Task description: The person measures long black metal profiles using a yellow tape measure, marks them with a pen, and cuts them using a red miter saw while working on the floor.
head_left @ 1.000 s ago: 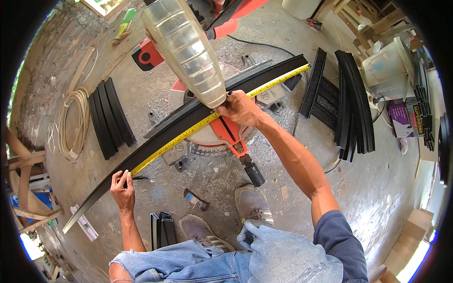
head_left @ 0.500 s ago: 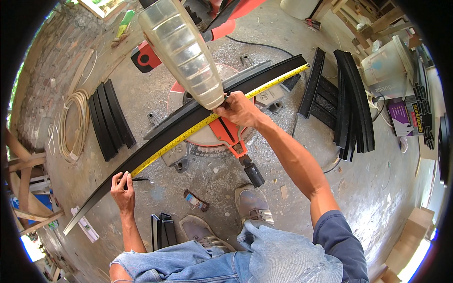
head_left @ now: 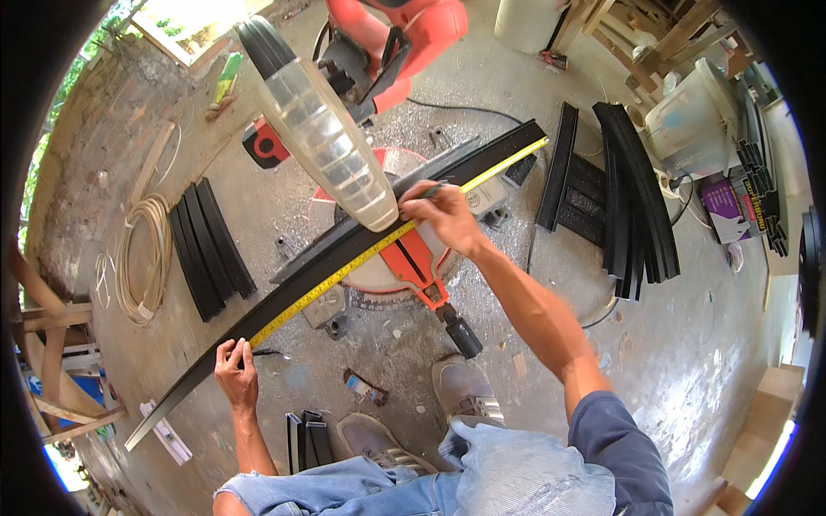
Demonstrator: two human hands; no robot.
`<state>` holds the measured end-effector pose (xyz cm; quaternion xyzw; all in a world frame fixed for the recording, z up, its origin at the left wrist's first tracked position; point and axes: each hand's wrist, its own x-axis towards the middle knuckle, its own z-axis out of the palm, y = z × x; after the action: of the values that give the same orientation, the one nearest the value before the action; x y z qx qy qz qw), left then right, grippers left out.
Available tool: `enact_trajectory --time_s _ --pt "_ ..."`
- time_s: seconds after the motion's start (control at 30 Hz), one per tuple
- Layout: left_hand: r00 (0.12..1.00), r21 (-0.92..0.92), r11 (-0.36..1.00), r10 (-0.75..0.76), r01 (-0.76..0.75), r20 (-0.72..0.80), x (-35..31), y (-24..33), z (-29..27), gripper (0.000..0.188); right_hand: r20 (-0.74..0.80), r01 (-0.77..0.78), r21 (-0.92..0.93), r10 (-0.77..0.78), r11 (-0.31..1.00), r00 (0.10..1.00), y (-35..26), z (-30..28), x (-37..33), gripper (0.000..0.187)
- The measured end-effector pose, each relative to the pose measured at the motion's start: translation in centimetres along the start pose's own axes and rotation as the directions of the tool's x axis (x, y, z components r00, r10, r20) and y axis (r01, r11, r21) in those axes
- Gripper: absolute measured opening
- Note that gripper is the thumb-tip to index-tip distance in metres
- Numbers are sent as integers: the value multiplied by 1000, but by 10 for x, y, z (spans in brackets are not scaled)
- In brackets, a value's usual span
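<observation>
A long black profile bar [head_left: 310, 292] lies slantwise across the base of a red miter saw [head_left: 415, 258]. A yellow tape measure blade [head_left: 331, 282] is stretched along its near edge. At the bar's lower left, my left hand [head_left: 237, 376] is closed, its thumb and fingers pinching the tape and bar edge. My right hand [head_left: 447, 219] is closed on a slim dark pencil [head_left: 428, 193], beside the bar's middle and just right of the saw's clear blade guard [head_left: 331, 142]. The pencil's tip is hidden by the fingers.
Black bar pieces lie at left [head_left: 206, 249] and right [head_left: 632, 198], with a coiled pale hose [head_left: 142, 258] farther left. Short black offcuts [head_left: 308, 443] stand near my shoes. A white bucket [head_left: 693, 116] and a purple box [head_left: 725, 209] stand at right. A cord [head_left: 473, 105] runs behind the saw.
My right hand has turned and lifted slightly off the bar, so the pencil shows more clearly. My left hand keeps its pinch. The whole view has shifted a little.
</observation>
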<state>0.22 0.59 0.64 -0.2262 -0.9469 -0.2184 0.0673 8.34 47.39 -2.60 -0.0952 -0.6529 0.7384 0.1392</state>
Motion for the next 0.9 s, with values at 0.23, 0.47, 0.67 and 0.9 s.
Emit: enact_trajectory --time_s 0.23,0.47,0.67,0.9 --pt "990 -254 967 25 11 138 -5 16 -11 11 -574 313 539 69 782 816 -2 -57 -75 17" --pt "924 -395 901 -13 177 383 -37 17 -13 12 -538 214 591 182 778 823 7 -49 -164 17" --pt "881 -320 904 -114 283 459 -77 -14 -10 10 -89 -458 174 477 872 874 4 34 -204 23" --pt "849 -268 912 -137 309 511 -100 -32 2 11 496 202 -756 344 623 798 45 122 -208 27"
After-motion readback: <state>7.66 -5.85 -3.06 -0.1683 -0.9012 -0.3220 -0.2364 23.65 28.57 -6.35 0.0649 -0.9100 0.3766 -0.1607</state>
